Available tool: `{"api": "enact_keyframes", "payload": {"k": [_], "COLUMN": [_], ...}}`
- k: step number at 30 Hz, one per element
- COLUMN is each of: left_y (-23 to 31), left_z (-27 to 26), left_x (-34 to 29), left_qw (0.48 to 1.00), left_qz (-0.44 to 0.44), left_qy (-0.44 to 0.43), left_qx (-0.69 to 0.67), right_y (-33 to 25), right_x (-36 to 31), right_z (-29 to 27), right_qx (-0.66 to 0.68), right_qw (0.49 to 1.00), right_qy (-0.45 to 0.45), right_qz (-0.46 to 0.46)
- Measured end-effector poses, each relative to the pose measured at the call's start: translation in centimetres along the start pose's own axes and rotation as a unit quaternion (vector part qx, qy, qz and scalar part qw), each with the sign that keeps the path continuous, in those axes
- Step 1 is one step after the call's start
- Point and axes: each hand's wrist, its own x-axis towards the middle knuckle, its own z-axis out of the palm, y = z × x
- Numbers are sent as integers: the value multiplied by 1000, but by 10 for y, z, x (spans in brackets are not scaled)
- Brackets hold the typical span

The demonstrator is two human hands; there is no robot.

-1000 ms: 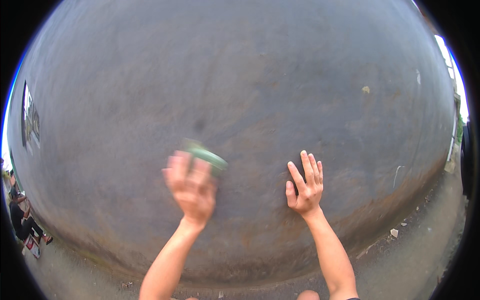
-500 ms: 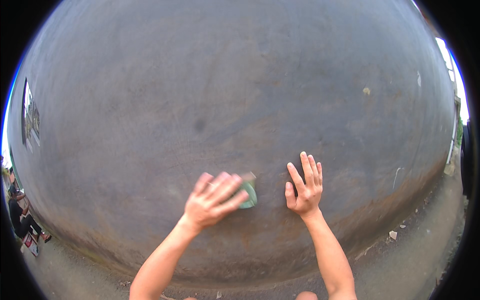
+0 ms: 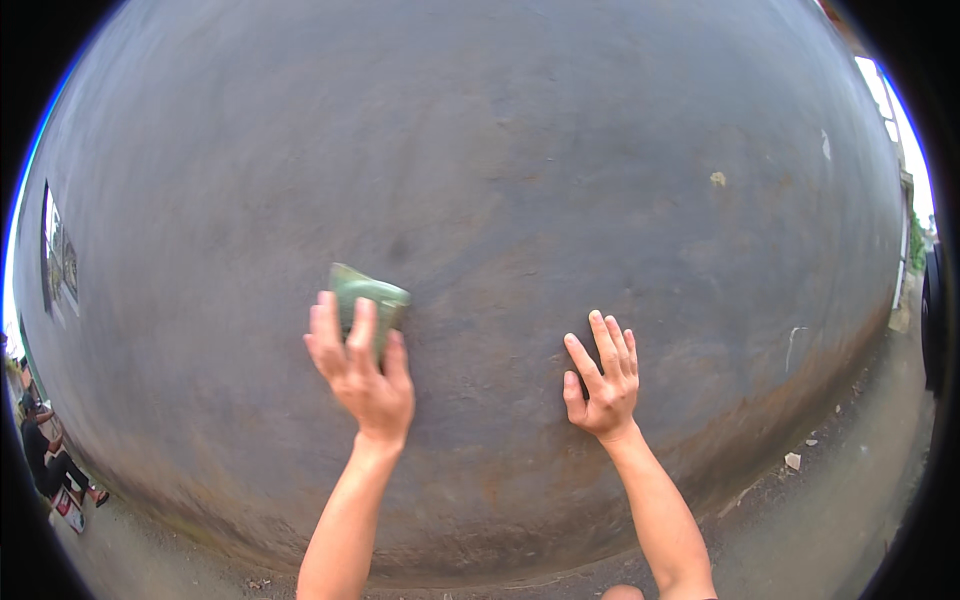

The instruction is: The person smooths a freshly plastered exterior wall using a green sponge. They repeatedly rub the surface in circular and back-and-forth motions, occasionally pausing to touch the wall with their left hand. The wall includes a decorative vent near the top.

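A grey plastered wall (image 3: 480, 230) fills most of the view in front of me. My left hand (image 3: 365, 375) presses a folded green sheet (image 3: 372, 290) against it, fingers spread over the sheet's lower part. The sheet's upper edge sticks out beyond my fingertips, and its corners look slightly bent; whether it is sandpaper or cloth I cannot tell. To the right, my right hand (image 3: 605, 385) is open, its fingers stretched upward on the wall, with nothing in it.
Brown stains run along the wall's lower part. A pale patch (image 3: 718, 179) marks its upper right. Bare ground (image 3: 800, 530) borders the wall's foot, with a small pale stone chip (image 3: 793, 461). At the far left a person (image 3: 48, 455) in dark clothes sits near a window (image 3: 60, 245).
My left hand has swept up and to the left along the wall with the green sheet, its fingers turning to point upward. My right hand stays in nearly the same place.
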Motion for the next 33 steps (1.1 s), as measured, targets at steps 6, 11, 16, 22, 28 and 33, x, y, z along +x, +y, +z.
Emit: {"api": "enact_keyframes", "payload": {"k": [6,11,16,22,28,33], "left_y": [5,25,20,36,24,59], "left_z": [0,14,13,16,4,21], "left_x": [-23,5,-31,-8,-23,-28], "left_qw": [941,1000,961,1000,995,998], "left_qz": [294,-20,242,13,71,26], "left_qy": [-168,5,-134,-17,-75,-49], "left_qx": [-25,-1,-30,-7,5,-14], "right_y": [0,0,1,-1,0,0], "right_x": [2,3,-2,3,1,0], "right_z": [0,-3,0,1,0,-1], "right_qx": [4,10,4,12,13,19], "right_qw": [1000,1000,1000,1000,1000,1000], "right_qy": [-3,-3,-9,2,2,-2], "right_qz": [-2,5,-5,2,5,9]}}
